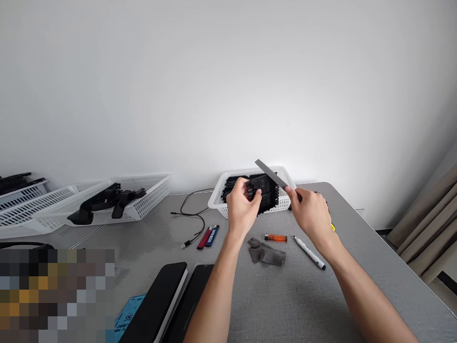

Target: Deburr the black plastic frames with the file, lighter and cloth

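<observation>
Grey tabletop (303, 305) gives open room at the near side; beyond lie a grey cloth (267, 253), a white marker (309, 252) and an orange lighter (276, 237). Farther, the left hand (242, 204) has its fingers clamped on a black toothed part (268, 191), before or over a white basket (216, 206); the right hand (310, 212) grips a flat metal file (270, 172), by the part's upper edge. With a loose grip, the file could slip and scratch the left fingers. The basket's rim and the wall (228, 95) limit forward movement.

Soft bright light, pale wall (228, 71) dimmer toward upper corners, faint sheen on tabletop (285, 305), lower-left corner pixelated
</observation>
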`<state>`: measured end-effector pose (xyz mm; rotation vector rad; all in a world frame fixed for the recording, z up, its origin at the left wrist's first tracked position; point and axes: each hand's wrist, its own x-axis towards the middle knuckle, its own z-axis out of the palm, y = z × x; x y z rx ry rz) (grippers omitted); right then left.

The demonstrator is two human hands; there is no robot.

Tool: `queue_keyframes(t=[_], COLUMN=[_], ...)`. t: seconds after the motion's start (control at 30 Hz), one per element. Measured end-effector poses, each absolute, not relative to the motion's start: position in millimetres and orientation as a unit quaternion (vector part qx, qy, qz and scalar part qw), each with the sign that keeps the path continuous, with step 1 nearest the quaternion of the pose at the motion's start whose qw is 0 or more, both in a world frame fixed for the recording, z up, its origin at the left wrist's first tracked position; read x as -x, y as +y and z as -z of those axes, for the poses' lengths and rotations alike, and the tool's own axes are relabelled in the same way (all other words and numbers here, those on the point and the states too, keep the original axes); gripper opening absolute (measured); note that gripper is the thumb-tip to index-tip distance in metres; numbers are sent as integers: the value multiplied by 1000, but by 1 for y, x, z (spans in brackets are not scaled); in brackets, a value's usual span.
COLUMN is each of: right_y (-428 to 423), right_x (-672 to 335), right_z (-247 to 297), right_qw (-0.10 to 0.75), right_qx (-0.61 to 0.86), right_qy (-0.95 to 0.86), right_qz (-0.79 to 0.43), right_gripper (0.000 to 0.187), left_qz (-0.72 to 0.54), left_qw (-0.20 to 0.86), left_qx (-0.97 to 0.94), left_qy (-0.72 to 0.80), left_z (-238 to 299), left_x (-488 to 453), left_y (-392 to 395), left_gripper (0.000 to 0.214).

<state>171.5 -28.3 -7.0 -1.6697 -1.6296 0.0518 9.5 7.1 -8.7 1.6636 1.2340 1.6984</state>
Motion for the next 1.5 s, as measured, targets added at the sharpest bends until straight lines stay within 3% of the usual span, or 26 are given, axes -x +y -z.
queue_keyframes(t=[0.17,0.5,1.5], right_y=[-33,-27,-9], right_x=[-168,-177,-189], right_z=[5,8,17], right_qw=[394,392,425], right_qx=[610,686,644], right_qy=[-684,-608,-636], right_qz=[-76,76,10], right_gripper=[55,55,54], left_qz=[-618,-618,-644], left_qw=[219,260,356], left_qx=[-617,-589,-530], left_qy=[435,452,422], left_z=[7,7,4], left_x=[-11,-9,-1], left_y=[4,8,12], left_gripper=[19,21,30])
